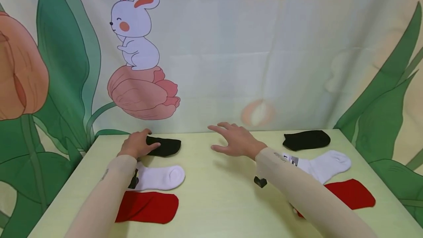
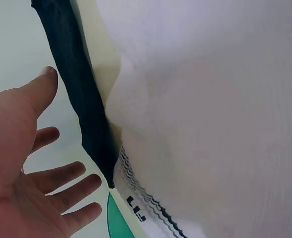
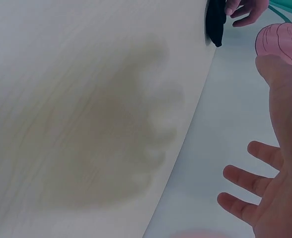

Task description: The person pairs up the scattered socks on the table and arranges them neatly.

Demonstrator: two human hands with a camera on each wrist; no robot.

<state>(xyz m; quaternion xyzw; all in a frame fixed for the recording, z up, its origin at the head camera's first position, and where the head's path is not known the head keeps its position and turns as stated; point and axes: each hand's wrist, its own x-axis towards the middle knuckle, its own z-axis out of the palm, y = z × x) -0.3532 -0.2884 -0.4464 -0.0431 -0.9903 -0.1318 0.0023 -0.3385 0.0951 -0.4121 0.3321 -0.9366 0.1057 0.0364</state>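
My left hand (image 1: 135, 145) hovers at the cuff end of a black sock (image 1: 167, 147) at the back left of the table. In the left wrist view its fingers are spread apart beside the black sock (image 2: 69, 64), holding nothing. Just in front lies a white sock (image 1: 162, 177) with dark stripes, seen close up in that view. A red sock (image 1: 152, 208) is nearest on this side. My right hand (image 1: 238, 140) is raised over the middle of the table, fingers spread and apart from any sock; its shadow falls on the tabletop (image 3: 46, 148).
On the right lie another black sock (image 1: 307, 140), a striped white sock (image 1: 330, 165) and a red sock (image 1: 353, 194), the latter two partly hidden by my right sleeve (image 1: 297, 179). A printed curtain (image 1: 211, 65) with a rabbit and tulips hangs behind the table's back edge.
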